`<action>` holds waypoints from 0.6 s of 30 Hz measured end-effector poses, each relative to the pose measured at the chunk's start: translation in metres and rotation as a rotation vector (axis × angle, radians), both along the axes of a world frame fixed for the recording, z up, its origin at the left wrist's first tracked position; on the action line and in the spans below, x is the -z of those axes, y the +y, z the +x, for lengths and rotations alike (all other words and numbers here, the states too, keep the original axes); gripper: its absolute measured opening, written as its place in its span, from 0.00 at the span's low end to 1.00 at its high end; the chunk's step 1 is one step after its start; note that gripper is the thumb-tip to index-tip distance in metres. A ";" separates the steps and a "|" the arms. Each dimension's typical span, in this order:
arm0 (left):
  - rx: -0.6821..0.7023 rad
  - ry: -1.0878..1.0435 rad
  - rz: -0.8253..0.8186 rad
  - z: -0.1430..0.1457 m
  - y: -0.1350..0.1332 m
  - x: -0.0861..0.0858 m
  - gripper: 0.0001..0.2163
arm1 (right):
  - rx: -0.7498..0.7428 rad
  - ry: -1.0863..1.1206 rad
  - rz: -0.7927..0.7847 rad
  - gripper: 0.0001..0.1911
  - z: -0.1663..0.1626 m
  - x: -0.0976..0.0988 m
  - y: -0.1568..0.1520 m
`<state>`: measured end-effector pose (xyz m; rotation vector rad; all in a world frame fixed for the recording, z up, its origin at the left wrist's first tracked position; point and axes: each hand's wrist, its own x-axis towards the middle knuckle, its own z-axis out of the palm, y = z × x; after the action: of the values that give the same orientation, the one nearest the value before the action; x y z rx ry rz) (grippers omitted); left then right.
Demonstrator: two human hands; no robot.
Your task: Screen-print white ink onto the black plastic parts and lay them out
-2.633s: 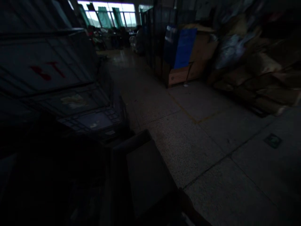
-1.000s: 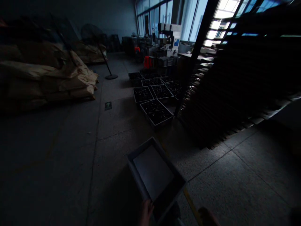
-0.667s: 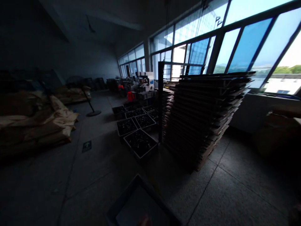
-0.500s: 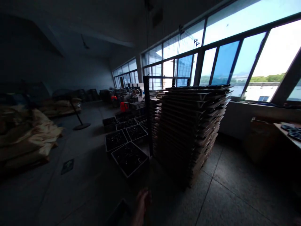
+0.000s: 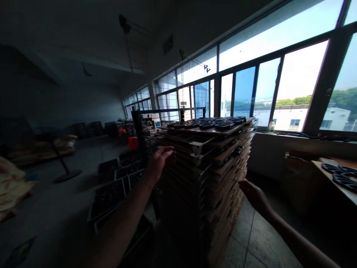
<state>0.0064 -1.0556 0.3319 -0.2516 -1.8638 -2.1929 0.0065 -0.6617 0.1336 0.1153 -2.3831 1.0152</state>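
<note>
A tall stack of brown boards in a wire rack [image 5: 196,148] stands in front of me. Black openwork pieces [image 5: 220,123] lie on its top board. My left hand [image 5: 162,159] is at the rack's left front side, its fingers stretched towards the rack and apart, holding nothing visible. Whether it touches the rack I cannot tell. At the right side of the stack is my right hand [image 5: 251,191], fingers extended towards the board edges. It looks open, though its fingertips are dark and contact is unclear.
Dark bins [image 5: 107,199] sit on the floor to the left. Farther left are a round-based stand [image 5: 67,175] and a cloth-covered pile [image 5: 12,182]. On the right, a table [image 5: 320,173] bears more black pieces, beside a cardboard box [image 5: 297,167]. Windows line the right wall.
The stack is nearer and its top now shows. My left hand has risen from the bottom of the view to the rack, and my right hand has come into view.
</note>
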 end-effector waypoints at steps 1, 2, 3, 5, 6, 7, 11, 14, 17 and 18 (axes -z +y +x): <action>0.006 0.032 -0.047 -0.011 0.009 -0.013 0.14 | -0.003 0.125 0.083 0.15 -0.014 -0.029 -0.001; 0.003 0.062 -0.097 -0.022 0.018 -0.025 0.14 | 0.035 0.251 0.167 0.16 -0.026 -0.058 -0.004; -0.003 0.090 -0.150 -0.032 0.027 -0.034 0.14 | 0.092 0.389 0.246 0.16 -0.035 -0.084 -0.008; -0.027 0.134 -0.270 -0.053 0.044 -0.048 0.13 | 0.148 0.617 0.422 0.16 -0.053 -0.127 -0.016; -0.039 0.147 -0.337 -0.063 0.052 -0.054 0.12 | 0.167 0.695 0.508 0.17 -0.061 -0.144 -0.019; -0.048 0.153 -0.403 -0.073 0.059 -0.059 0.11 | 0.177 0.752 0.585 0.17 -0.070 -0.157 -0.020; -0.049 0.100 -0.611 -0.106 0.085 -0.075 0.07 | 0.130 0.902 0.755 0.08 -0.107 -0.184 -0.009; -0.026 0.013 -0.684 -0.128 0.106 -0.083 0.06 | 0.063 0.991 0.783 0.07 -0.129 -0.194 0.010; -0.051 -0.044 -0.658 -0.151 0.124 -0.084 0.08 | 0.005 1.072 0.818 0.05 -0.143 -0.205 0.023; -0.077 -0.027 -0.612 -0.158 0.128 -0.084 0.08 | -0.019 1.107 0.822 0.05 -0.146 -0.209 0.025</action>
<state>-0.1519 -0.9275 0.4157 -0.2519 -2.4677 -1.5273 -0.1398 -0.6369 0.3427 0.7657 -1.5660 -0.1464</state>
